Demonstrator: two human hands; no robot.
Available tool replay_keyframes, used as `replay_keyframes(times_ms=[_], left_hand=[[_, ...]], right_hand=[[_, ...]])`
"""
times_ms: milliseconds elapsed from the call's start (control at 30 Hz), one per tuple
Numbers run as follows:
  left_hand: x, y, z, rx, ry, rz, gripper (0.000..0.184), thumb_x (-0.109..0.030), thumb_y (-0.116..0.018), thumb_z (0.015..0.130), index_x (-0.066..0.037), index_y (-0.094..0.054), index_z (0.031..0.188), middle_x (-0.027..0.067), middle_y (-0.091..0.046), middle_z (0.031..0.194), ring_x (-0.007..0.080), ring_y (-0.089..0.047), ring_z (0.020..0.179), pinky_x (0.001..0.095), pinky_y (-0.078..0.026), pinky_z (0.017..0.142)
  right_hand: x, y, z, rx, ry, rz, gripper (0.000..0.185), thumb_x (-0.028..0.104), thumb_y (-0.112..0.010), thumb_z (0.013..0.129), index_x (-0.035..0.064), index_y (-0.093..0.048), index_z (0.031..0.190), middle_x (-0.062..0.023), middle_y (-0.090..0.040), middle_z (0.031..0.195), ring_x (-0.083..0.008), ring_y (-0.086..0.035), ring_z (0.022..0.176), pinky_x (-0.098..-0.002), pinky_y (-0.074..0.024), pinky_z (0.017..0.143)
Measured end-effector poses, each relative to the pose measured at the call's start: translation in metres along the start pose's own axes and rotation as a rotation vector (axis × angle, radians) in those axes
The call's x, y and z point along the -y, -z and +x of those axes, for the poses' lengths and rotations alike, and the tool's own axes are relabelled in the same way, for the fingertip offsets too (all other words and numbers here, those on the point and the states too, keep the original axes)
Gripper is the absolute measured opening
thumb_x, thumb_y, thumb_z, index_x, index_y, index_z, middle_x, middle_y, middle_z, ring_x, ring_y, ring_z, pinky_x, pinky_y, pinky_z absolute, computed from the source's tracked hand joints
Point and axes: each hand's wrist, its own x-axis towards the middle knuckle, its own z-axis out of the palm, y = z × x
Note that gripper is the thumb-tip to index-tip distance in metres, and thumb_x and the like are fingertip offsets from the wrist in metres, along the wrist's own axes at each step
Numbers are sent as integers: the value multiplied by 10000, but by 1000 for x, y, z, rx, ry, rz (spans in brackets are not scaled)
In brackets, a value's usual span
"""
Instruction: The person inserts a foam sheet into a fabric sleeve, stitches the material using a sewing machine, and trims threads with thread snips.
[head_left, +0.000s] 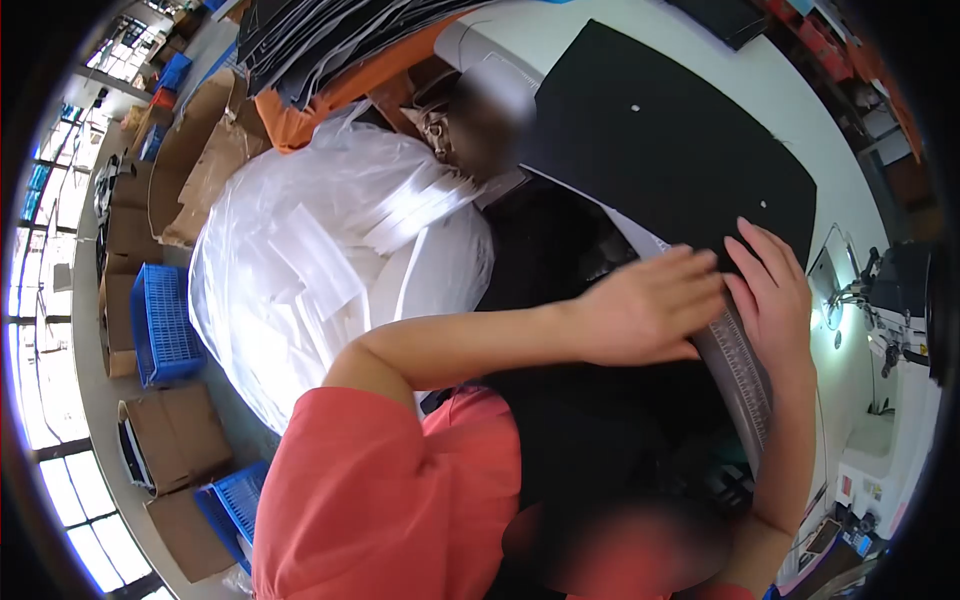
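Note:
A large black panel [670,130] with two small white spots lies on the white table [810,110]. My left hand [655,305] is at the panel's lower edge, fingers bent and close together; what they hold, if anything, is hidden. Right beside it, my right hand [770,290] rests at the panel's lower right corner with its fingers somewhat spread. Below both hands, a grey ruler-marked strip [738,375] runs along the table's near edge. A pale layer [635,232] shows under the panel's near edge.
A big clear plastic bag [330,250] of white pieces stands at the left. Stacked dark sheets [330,40] lie at the top left. A sewing machine [895,400] is at the right. Blue crates [170,325] and cardboard boxes [180,435] line the far left.

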Motion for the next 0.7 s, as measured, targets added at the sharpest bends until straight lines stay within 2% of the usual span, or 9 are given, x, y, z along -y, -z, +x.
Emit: replay_keyframes(times_ms=[100, 133, 200, 233, 300, 333, 400, 600, 700], left_hand=[[37, 55, -52, -18, 178, 184, 493, -150, -745, 762, -32, -592, 1216, 155, -589, 1313, 361, -539, 1273, 456, -426, 1097], [57, 69, -88, -56, 299, 198, 485, -94, -709, 785, -17, -576, 1245, 164, -592, 1310, 381, -543, 1256, 460, -425, 1093], [74, 111, -155, -143, 733, 334, 549, -70, -683, 809, -22, -530, 1334, 177, -537, 1387, 394, -507, 1288, 474, -412, 1093], [99, 126, -216, -106, 892, 619, 608, -94, -689, 833, -39, -482, 1403, 202, -452, 1474, 397, -436, 1361, 469, -382, 1120], [108, 163, -301, -208, 1211, 822, 691, -141, -695, 872, -55, -393, 1488, 236, -371, 1532, 407, -359, 1420, 462, -346, 1150], [105, 178, -323, -247, 1441, 848, 741, -184, -689, 908, -71, -317, 1539, 262, -310, 1562, 416, -302, 1451, 452, -325, 1168], [98, 189, -347, -423, 1886, 708, 779, -204, -684, 923, -78, -260, 1564, 230, -309, 1574, 392, -323, 1451, 446, -325, 1169], [81, 193, -334, -655, 1980, 638, 581, -191, -661, 937, -43, -459, 1461, 204, -518, 1433, 351, -545, 1265, 396, -446, 1053], [82, 217, -333, -587, 1803, 486, 388, -180, -654, 938, -27, -615, 1291, 150, -654, 1224, 270, -632, 1033, 339, -500, 911]], right_hand=[[-1, -19, 9, 24, -9, 81, 323, 49, -687, 835, 21, -680, 1157, -87, -651, 1270, -272, -614, 1140, -370, -492, 973], [-2, -20, 9, 11, -19, 84, 314, 46, -682, 842, 19, -681, 1155, -87, -652, 1265, -270, -614, 1135, -365, -492, 971], [-2, -22, 5, -8, -44, 105, 296, 38, -674, 856, 15, -681, 1152, -88, -655, 1255, -266, -615, 1125, -357, -491, 967], [-1, -24, 3, -13, -60, 117, 288, 35, -670, 864, 13, -682, 1150, -88, -657, 1249, -264, -616, 1120, -353, -491, 965], [0, -25, 2, -1, -62, 132, 285, 31, -664, 870, 12, -681, 1155, -87, -657, 1250, -261, -615, 1123, -352, -491, 966], [0, -25, 2, 3, -72, 128, 283, 27, -659, 877, 12, -681, 1159, -87, -657, 1252, -259, -614, 1127, -350, -491, 966], [1, -25, 1, 6, -92, 116, 279, 19, -649, 891, 10, -679, 1168, -86, -657, 1254, -254, -612, 1134, -347, -491, 967], [0, -26, -1, -6, -80, 98, 284, 17, -640, 901, 12, -679, 1182, -81, -658, 1258, -245, -613, 1141, -339, -490, 970], [-2, -26, -3, -12, -64, 77, 283, 16, -637, 903, 16, -680, 1183, -78, -658, 1261, -244, -612, 1146, -340, -490, 974]])
